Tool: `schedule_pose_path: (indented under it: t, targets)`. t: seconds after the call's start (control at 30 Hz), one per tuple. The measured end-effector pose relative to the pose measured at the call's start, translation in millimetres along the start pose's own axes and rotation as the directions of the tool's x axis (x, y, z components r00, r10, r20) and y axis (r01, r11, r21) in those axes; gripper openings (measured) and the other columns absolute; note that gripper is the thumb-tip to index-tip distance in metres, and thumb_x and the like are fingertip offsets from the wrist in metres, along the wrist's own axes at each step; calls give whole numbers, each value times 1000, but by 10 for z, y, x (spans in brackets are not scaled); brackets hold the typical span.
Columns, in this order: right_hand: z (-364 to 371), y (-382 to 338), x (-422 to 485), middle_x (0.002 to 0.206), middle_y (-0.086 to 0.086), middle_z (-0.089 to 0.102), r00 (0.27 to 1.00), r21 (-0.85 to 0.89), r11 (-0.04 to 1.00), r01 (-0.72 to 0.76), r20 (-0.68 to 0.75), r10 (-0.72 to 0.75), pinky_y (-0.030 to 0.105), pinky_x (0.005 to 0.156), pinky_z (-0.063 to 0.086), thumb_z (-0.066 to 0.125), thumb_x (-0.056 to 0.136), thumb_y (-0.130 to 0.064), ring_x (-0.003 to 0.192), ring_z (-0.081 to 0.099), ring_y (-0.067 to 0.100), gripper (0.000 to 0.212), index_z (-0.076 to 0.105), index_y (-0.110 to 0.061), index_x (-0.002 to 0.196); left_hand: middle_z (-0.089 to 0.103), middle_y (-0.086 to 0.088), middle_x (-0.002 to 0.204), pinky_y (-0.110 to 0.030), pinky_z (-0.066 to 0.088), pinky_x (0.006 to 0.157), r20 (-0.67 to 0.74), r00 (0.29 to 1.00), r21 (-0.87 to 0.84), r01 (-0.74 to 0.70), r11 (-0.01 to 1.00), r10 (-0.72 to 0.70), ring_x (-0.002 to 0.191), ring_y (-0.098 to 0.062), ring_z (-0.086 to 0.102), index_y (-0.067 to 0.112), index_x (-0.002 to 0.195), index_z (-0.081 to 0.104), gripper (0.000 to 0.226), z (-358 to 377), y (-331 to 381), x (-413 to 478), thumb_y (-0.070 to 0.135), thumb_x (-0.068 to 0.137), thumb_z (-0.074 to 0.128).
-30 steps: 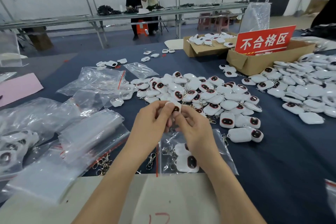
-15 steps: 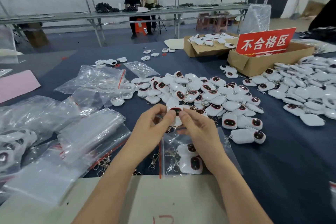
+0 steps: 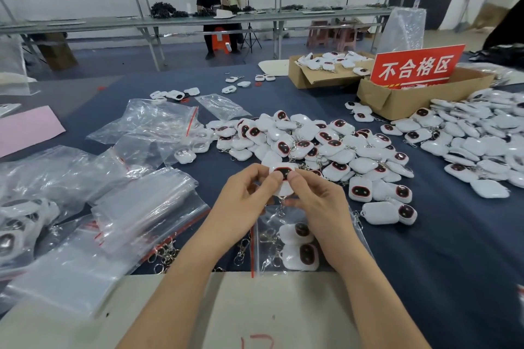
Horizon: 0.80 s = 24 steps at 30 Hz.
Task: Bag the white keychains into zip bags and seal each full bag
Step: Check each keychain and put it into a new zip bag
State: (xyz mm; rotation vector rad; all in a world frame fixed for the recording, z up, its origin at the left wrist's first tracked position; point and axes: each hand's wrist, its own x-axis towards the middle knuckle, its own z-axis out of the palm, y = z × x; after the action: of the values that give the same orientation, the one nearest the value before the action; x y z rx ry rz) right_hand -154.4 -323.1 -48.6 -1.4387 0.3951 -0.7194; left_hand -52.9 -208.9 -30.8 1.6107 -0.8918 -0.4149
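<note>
One white keychain (image 3: 283, 174), a glossy rounded-square shell with a dark red-rimmed face, is pinched from both sides by left hand (image 3: 243, 201) and right hand (image 3: 320, 207), which are close together. Its metal chain (image 3: 280, 208) dangles over a clear zip bag (image 3: 265, 249) lying flat on the dark blue cloth surface (image 3: 425, 263) with two keychains inside. Loose pile (image 3: 326, 144) of the same shells just beyond. Crinkly empty bags (image 3: 141, 207) stacked left. Cardboard box (image 3: 397, 102) with red sign (image 3: 416, 68) far right.

White plastic keychains (image 3: 326, 144): black oval faces, red-rimmed. Clear plastic zip bags (image 3: 147, 127): red seal stripes. Navy fabric tablecloth (image 3: 425, 249). Far right, red rectangular sign (image 3: 416, 66), white characters.
</note>
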Motion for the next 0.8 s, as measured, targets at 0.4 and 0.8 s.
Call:
schedule_pose_path:
  t: [0.4,0.8]
  targets:
    - [-4,-7,0,96,8,78,998,27,998,-53,-32,54,45,91,59,62,99,-20,94,74,30,19,81,-23,100,69,-3,92,-48,56,72,44,998,61,-42,997,40,86,-34,65,23,106,68,8,-10,-31,-14,24,98,66]
    - [28,-45,-22,96,3,79,1000,66,998,-25,19,24,22,79,58,59,101,-16,95,75,20,20,78,-20,102,64,10,76,-34,54,70,-12,998,130,-54,990,56,69,-6,57,33,96,66,14,7,-112,10,43,87,64]
